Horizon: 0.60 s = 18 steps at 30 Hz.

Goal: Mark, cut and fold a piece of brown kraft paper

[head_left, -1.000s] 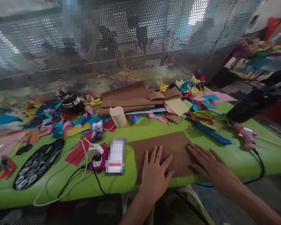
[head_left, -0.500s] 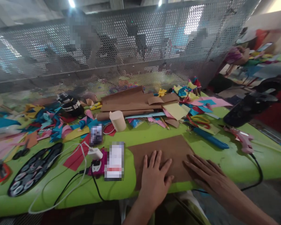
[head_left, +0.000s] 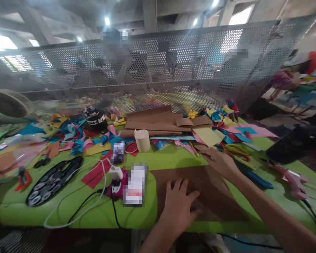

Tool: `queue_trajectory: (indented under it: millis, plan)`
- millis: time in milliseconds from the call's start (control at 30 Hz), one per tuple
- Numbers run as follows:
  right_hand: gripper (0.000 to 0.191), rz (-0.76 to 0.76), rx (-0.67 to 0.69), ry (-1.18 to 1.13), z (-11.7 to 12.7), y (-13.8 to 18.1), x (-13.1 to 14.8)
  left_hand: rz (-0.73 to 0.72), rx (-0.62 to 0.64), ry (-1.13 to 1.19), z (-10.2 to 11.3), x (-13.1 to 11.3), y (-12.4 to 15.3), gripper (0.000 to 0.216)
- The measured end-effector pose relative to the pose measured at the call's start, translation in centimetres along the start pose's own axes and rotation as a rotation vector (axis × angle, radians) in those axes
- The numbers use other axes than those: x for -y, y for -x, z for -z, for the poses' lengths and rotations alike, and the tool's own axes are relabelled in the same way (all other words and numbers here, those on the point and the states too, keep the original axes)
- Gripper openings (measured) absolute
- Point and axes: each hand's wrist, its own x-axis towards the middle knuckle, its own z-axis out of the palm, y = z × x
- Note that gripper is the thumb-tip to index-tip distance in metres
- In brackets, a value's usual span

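**Left palm on the brown sheet, right hand out at one o'clock**

Now your left hand (head_left: 180, 203) lies flat on the brown paper sheet (head_left: 200, 182), fingers spread and pressed down, nothing gripped. That sheet sits on the green table (head_left: 68, 211) right at the near edge, dead centre in front of you, its near side at the table's lip.

Your right hand (head_left: 219, 162) is stretched out past the sheet's far edge, toward one o'clock. It's loosely open, fingers pointing left and a little down; whether they've got hold of anything, you cannot tell from here. Just beyond them lies a yellow paper square (head_left: 208, 135), and at the hand's right the red-handled scissors (head_left: 233, 150).

At two o'clock a blue strip (head_left: 255, 177) peeks out from under your forearm. Further right, a pink glue gun (head_left: 292, 179) rests on the table, its black cord (head_left: 314, 218) trailing toward you.

Over at ten o'clock: a blurred-out phone (head_left: 135, 184) just beside the sheet, a white charger plug (head_left: 116, 172) with its white cable (head_left: 76, 214) looping across the green, and a black oval tray (head_left: 54, 181) beyond that.

At twelve, a cream paper roll (head_left: 142, 140) stands upright in front of the stacked brown card (head_left: 152, 121), with a heap of coloured scraps (head_left: 68, 135) off at eleven.
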Motion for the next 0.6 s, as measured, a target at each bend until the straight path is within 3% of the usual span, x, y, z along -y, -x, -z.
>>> queue_trajectory:
  millis: [133, 267, 467, 600]
  plan:
    - [0.027, -0.12, 0.056, 0.031, -2.3, -4.3, 2.0, -0.024, -0.053, 0.025, -0.5, 0.6, 0.2, 0.051]
    - [0.029, -0.257, 0.077, 0.003, -3.0, -5.6, 2.3, -0.029, -0.045, 0.002, -0.7, 0.8, 0.4, 0.052]
    - [0.038, -0.335, 0.047, -0.254, -0.1, -2.6, -0.7, -0.04, -0.016, -0.018, -0.9, 1.2, 0.1, 0.054]
    - [0.025, -0.381, -0.001, -0.553, 2.6, 1.5, -3.0, -0.048, -0.006, -0.046, -1.1, 1.3, 0.0, 0.055]
